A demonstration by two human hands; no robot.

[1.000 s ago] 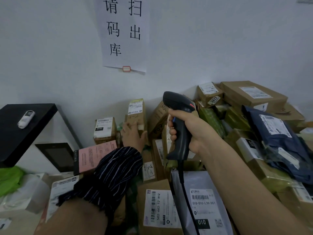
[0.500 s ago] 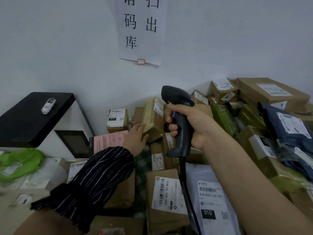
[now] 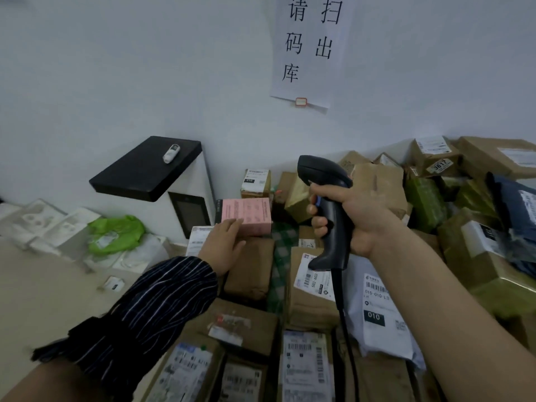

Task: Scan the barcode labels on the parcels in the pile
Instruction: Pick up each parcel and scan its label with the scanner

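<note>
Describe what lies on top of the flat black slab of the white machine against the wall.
One small white oblong gadget lies on the black slab, toward the wall. The slab's underside is hidden from this view.

Top edge crops the white paper wall sign (image 3: 313, 47). Right edge cuts off the dark blue plastic mailer bag (image 3: 510, 201). The bottom-row white parcel labels (image 3: 188, 369) are blurred, unreadable. The black handheld scanner (image 3: 335, 219) covers part of a white barcode label (image 3: 311, 281).
</note>
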